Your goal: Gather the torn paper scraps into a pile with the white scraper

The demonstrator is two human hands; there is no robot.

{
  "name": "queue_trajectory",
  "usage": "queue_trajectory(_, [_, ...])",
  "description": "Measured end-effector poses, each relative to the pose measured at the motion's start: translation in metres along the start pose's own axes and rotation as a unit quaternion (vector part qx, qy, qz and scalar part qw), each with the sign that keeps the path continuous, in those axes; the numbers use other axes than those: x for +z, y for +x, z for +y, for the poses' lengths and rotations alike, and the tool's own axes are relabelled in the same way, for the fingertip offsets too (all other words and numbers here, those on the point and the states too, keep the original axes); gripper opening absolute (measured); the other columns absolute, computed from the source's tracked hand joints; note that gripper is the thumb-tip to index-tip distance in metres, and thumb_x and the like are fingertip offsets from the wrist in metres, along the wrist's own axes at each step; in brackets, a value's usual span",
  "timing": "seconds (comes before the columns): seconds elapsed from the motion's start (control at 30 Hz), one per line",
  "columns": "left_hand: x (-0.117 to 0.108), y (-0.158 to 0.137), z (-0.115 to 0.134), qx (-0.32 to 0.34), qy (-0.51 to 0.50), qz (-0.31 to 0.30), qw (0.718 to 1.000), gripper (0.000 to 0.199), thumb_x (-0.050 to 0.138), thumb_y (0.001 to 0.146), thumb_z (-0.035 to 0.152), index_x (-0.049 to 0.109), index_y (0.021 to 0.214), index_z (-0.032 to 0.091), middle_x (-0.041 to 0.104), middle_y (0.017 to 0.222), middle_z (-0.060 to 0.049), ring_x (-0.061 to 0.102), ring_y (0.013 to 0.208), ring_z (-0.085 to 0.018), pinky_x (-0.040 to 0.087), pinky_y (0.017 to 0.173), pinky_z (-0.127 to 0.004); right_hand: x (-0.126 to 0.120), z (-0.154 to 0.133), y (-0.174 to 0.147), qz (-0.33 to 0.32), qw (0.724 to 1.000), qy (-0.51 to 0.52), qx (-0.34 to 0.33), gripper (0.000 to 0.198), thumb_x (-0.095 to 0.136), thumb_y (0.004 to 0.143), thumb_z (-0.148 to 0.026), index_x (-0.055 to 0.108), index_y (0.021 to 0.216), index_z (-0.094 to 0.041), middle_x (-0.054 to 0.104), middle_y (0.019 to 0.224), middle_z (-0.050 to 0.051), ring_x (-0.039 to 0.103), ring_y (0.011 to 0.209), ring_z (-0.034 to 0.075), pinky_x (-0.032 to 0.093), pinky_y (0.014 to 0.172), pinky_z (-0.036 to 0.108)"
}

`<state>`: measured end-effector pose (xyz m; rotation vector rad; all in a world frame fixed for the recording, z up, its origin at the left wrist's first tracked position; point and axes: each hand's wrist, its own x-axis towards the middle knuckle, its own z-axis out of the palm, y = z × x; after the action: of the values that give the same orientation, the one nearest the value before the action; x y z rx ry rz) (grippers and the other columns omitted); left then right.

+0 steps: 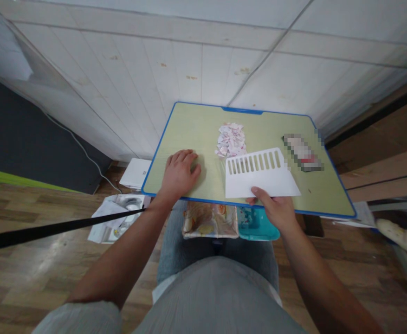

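Observation:
My right hand (273, 204) grips the lower edge of a white plastic scraper (259, 183) with a row of slots along its far side, thumb on top. The scraper is above the front half of a pale green table (199, 125) with a blue rim. Just past it lies a heap of small white-and-pink paper scraps (231, 138); whether the scraper touches them I cannot tell. My left hand (181, 171) rests on the tabletop to the left, empty, its fingers slightly bent and apart.
A blurred-out phone-like object (302, 152) lies on the table's right side. Below the front edge are a patterned lined bin (210, 220) and a turquoise basin (258, 225). An open white box (119, 218) sits on the floor at left. A white panelled wall (175, 60) stands behind.

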<state>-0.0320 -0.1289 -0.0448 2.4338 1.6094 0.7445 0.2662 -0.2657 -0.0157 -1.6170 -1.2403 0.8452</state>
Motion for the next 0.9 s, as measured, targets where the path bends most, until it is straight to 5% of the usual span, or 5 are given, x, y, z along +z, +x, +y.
queue_trajectory(0.53, [0.0,0.0,0.002,-0.004,-0.012,0.007,1.0,0.036,0.064,0.108,0.03,0.081,0.139,0.023,0.079,0.161,-0.016,0.068,0.157,-0.037,0.048,0.136,-0.059,-0.001,0.008,-0.002,-0.004,1.0,0.02,-0.005,0.045,0.09,0.09,-0.067,0.079,0.068,-0.029,0.081,0.066,0.008,0.082,0.068,0.033,0.075,0.083,0.051])
queue_trajectory(0.77, [-0.001,0.0,0.002,-0.004,-0.003,-0.001,1.0,0.036,0.065,0.109,0.03,0.08,0.141,0.023,0.078,0.162,-0.016,0.067,0.158,-0.036,0.047,0.137,-0.058,0.008,0.012,0.007,0.106,0.99,0.096,0.002,0.049,0.09,0.091,-0.073,0.078,0.089,-0.026,0.083,0.072,0.004,0.077,0.059,0.028,0.072,0.073,0.046])
queue_trajectory(0.9, [-0.001,0.0,0.002,-0.004,-0.004,0.0,1.0,0.036,0.065,0.109,0.031,0.081,0.14,0.021,0.079,0.161,-0.017,0.067,0.158,-0.036,0.048,0.137,-0.057,0.012,0.013,0.008,0.079,0.994,0.069,-0.013,0.047,0.089,0.094,-0.07,0.077,0.084,-0.026,0.084,0.073,0.006,0.079,0.064,0.028,0.073,0.079,0.046])
